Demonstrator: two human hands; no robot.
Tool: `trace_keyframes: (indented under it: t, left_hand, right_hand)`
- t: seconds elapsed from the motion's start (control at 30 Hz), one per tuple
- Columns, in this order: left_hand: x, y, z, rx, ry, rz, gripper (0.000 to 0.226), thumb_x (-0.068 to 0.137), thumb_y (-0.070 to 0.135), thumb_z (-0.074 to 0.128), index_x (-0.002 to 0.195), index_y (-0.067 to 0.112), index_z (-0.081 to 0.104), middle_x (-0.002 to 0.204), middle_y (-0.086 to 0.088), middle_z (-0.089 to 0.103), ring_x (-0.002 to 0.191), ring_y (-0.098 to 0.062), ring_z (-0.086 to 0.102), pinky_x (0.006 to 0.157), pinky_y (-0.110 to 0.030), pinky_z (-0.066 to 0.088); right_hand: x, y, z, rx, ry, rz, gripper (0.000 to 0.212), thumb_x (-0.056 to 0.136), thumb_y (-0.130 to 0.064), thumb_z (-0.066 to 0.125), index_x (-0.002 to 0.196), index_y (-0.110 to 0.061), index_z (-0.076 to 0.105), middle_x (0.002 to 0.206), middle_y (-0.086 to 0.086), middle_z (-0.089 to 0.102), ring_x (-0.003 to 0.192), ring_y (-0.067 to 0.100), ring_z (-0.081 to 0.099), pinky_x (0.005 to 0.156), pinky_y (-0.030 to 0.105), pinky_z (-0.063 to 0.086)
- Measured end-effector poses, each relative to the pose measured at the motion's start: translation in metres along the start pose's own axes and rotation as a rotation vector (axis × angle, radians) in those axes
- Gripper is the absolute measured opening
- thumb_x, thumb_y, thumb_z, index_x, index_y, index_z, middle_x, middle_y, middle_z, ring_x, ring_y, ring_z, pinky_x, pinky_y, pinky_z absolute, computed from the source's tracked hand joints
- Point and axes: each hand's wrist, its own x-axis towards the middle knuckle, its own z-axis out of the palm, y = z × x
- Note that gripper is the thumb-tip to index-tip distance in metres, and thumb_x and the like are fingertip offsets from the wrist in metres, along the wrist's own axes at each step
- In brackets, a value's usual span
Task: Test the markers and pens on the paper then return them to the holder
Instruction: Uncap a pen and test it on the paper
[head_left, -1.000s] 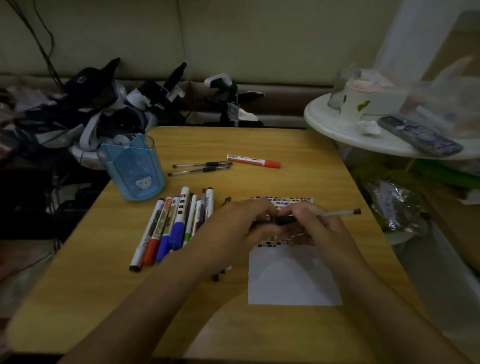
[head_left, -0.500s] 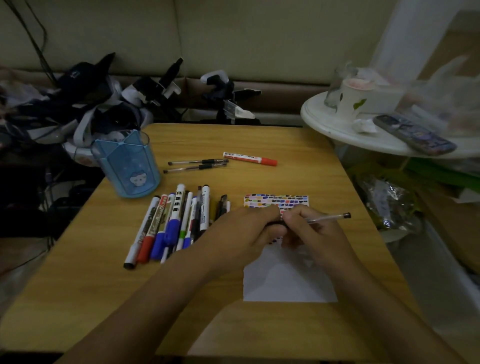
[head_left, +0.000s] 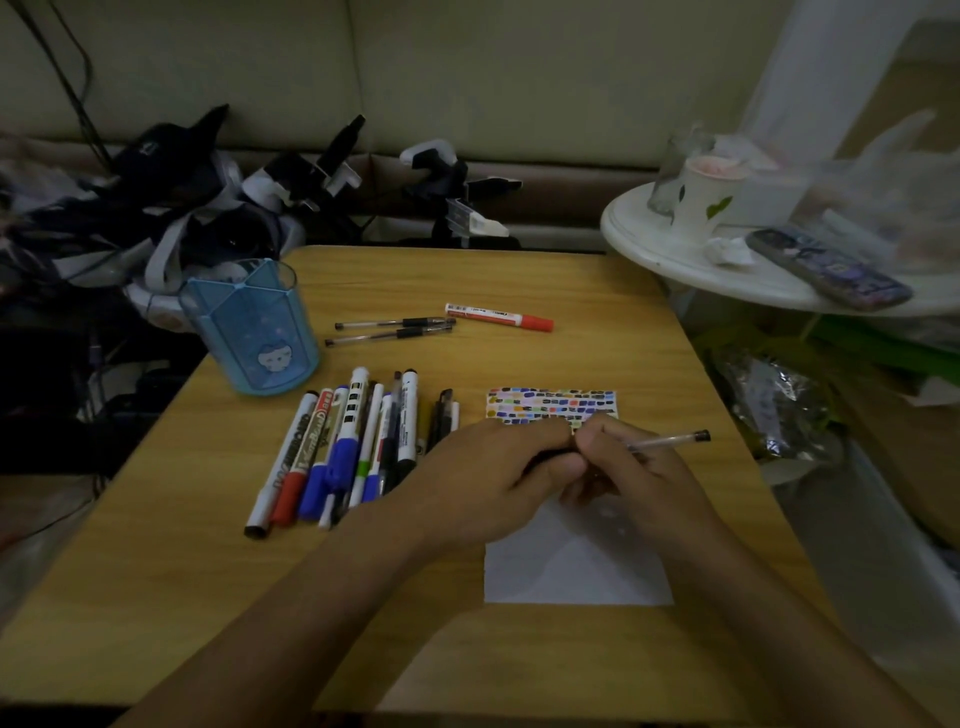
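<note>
Holding a clear pen (head_left: 667, 442) over the paper (head_left: 576, 571), the right hand (head_left: 639, 473) pinches its barrel while the left hand (head_left: 488, 478) grips what is probably the cap; pull straight along the barrel. Untested markers (head_left: 343, 447) lie just left; the blue holder (head_left: 254, 332) stands well apart, with two pens (head_left: 392, 330) and a red marker (head_left: 498, 317) behind

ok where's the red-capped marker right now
In the head view the red-capped marker lies on the wooden table toward its far edge, just right of two clear pens and right of the blue pen holder.
</note>
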Motion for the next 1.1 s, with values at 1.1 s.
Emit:
trace_keyframes:
  t: [1.1]
  left_hand:
    - [-0.004,-0.014,-0.011,0.584,-0.274,-0.241,0.078,0.081,0.080,0.047,0.148,0.043,0.031,0.128,0.000,0.049,0.123,-0.021,0.036,0.106,-0.040,0.025]
  right_hand:
    - [-0.009,0.015,-0.016,-0.372,0.117,0.016,0.016,0.089,-0.010,0.071,0.088,-0.026,0.072,0.076,-0.011,0.070,0.070,0.008,0.066,0.058,0.020,0.050]
